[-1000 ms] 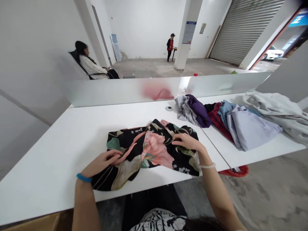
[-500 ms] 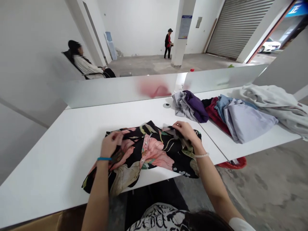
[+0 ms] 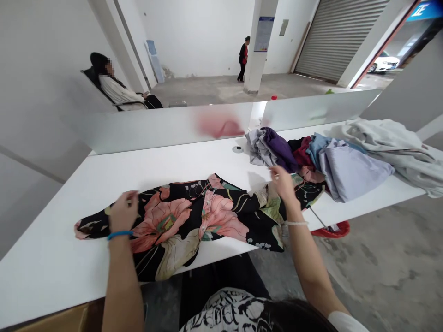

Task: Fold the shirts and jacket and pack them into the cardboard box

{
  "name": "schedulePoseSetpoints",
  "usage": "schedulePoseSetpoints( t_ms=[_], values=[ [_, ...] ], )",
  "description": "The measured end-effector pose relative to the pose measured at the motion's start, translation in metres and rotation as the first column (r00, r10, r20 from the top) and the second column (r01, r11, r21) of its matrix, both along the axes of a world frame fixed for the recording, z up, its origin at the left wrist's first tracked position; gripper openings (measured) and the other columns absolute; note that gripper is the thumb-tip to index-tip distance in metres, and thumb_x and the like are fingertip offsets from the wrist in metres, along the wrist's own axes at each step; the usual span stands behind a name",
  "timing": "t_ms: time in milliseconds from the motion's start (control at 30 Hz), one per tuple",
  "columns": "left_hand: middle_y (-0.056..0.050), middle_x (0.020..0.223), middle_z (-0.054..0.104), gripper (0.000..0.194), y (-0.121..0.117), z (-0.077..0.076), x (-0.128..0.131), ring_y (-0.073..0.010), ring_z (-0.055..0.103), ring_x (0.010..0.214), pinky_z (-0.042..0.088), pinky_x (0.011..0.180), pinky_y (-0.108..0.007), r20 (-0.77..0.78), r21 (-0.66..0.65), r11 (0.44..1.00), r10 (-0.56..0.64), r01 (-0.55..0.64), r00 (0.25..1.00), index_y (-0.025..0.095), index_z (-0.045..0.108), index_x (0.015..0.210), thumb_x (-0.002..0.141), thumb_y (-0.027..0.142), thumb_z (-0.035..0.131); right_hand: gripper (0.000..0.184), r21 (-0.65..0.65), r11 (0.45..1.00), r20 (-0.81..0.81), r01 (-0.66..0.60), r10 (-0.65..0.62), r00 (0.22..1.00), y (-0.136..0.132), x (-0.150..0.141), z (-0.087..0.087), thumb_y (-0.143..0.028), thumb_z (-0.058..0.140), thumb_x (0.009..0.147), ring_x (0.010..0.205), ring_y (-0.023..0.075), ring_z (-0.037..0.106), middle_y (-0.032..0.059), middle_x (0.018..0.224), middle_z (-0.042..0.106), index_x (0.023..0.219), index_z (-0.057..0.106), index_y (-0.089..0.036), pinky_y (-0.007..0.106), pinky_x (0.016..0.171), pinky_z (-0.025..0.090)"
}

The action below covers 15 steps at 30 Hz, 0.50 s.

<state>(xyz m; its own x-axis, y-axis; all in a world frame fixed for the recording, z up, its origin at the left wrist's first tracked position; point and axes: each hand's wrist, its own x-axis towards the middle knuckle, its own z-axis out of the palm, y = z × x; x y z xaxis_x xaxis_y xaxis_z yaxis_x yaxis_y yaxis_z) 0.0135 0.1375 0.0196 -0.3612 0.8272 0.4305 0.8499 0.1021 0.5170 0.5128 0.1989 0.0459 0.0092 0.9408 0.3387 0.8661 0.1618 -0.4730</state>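
A black shirt with large pink flowers and green and beige leaves lies spread on the white table, its button placket near the middle. One sleeve stretches out to the left; the other reaches right, touching the pile of clothes. My left hand, with a blue wristband, hovers over the left sleeve, somewhat blurred, fingers loosely bent and apart. Above the right sleeve is my right hand, wearing a pale bracelet, its fingers bent and no cloth seen in them. Parts of both sleeves are hidden beneath my hands.
Grey and purple clothes, a pale striped garment and a whitish garment lie to the right. A frosted divider borders the table's back. Below the right edge is a red-rimmed container. Two people are in the room beyond.
Both sleeves, earlier folded in over the shirt, now extend outward left and right. My hands have moved apart and off the cloth. The standing person has shifted partly behind the pillar.
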Motion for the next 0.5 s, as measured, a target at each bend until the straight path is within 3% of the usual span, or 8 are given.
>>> schedulePoseSetpoints(
  t_ms=[67,100,167,233,300,400,500],
  values=[
    [-0.007,0.098,0.068,0.023,0.036,-0.013,0.031,-0.0234,0.062,0.097,0.047,0.092,-0.038,-0.018,-0.089,0.971,-0.226,0.224,0.974,0.022,0.059,0.089,0.078,0.037,0.046,0.033,-0.132,0.989,0.019,-0.071,0.074,0.997,0.0,-0.028,-0.012,-0.035,0.054,0.091,0.101,0.0196,0.058,0.0084,0.12,0.056,0.119,0.055,-0.018,0.041,0.086,0.051],
    [-0.01,0.107,0.067,0.027,0.051,-0.02,0.045,-0.0239,0.059,0.105,0.043,0.097,-0.038,-0.052,-0.158,0.918,-0.376,0.364,0.925,0.02,0.059,0.096,0.079,0.037,0.045,0.033,-0.173,0.98,0.023,-0.1,0.106,0.994,0.0,-0.041,-0.017,-0.035,0.054,0.091,0.101,0.0197,0.058,0.0086,0.12,0.056,0.119,0.054,-0.017,0.041,0.085,0.051],
    [-0.014,0.126,0.058,0.037,0.075,-0.033,0.069,-0.0253,0.049,0.121,0.034,0.106,-0.041,-0.104,-0.251,0.847,-0.504,0.468,0.857,0.017,0.055,0.109,0.08,0.037,0.044,0.034,-0.217,0.966,0.022,-0.143,0.151,0.988,-0.002,-0.059,-0.024,-0.035,0.055,0.091,0.1,0.0196,0.058,0.009,0.119,0.056,0.119,0.055,-0.016,0.04,0.085,0.051],
    [-0.017,0.136,0.05,0.039,0.088,-0.043,0.083,-0.0272,0.041,0.129,0.029,0.108,-0.044,-0.14,-0.301,0.839,-0.509,0.453,0.85,0.015,0.053,0.112,0.081,0.036,0.044,0.033,-0.256,0.95,0.021,-0.178,0.19,0.982,-0.004,-0.067,-0.027,-0.035,0.055,0.091,0.1,0.0197,0.058,0.0089,0.119,0.056,0.118,0.055,-0.017,0.04,0.085,0.051],
    [-0.017,0.133,0.052,0.031,0.094,-0.048,0.088,-0.0278,0.041,0.129,0.029,0.108,-0.044,-0.154,-0.315,0.851,-0.482,0.42,0.862,0.016,0.055,0.103,0.08,0.034,0.046,0.032,-0.285,0.936,0.018,-0.205,0.219,0.976,-0.007,-0.066,-0.025,-0.035,0.054,0.091,0.1,0.0197,0.058,0.0082,0.12,0.056,0.118,0.056,-0.017,0.039,0.085,0.051],
    [-0.014,0.11,0.064,0.019,0.092,-0.045,0.085,-0.0263,0.055,0.112,0.035,0.103,-0.042,-0.159,-0.311,0.853,-0.481,0.419,0.862,0.02,0.054,0.088,0.081,0.035,0.045,0.032,-0.318,0.919,0.007,-0.233,0.248,0.969,-0.011,-0.061,-0.02,-0.035,0.054,0.091,0.1,0.0198,0.058,0.0079,0.12,0.056,0.118,0.056,-0.018,0.04,0.085,0.051],
    [-0.009,0.088,0.066,0.021,0.078,-0.033,0.08,-0.0245,0.062,0.085,0.046,0.084,-0.039,-0.152,-0.295,0.878,-0.434,0.378,0.888,0.022,0.05,0.09,0.084,0.039,0.04,0.033,-0.339,0.902,-0.015,-0.267,0.279,0.96,-0.018,-0.058,-0.015,-0.035,0.054,0.091,0.1,0.0198,0.058,0.0081,0.119,0.056,0.119,0.055,-0.017,0.04,0.085,0.051]
  ],
)
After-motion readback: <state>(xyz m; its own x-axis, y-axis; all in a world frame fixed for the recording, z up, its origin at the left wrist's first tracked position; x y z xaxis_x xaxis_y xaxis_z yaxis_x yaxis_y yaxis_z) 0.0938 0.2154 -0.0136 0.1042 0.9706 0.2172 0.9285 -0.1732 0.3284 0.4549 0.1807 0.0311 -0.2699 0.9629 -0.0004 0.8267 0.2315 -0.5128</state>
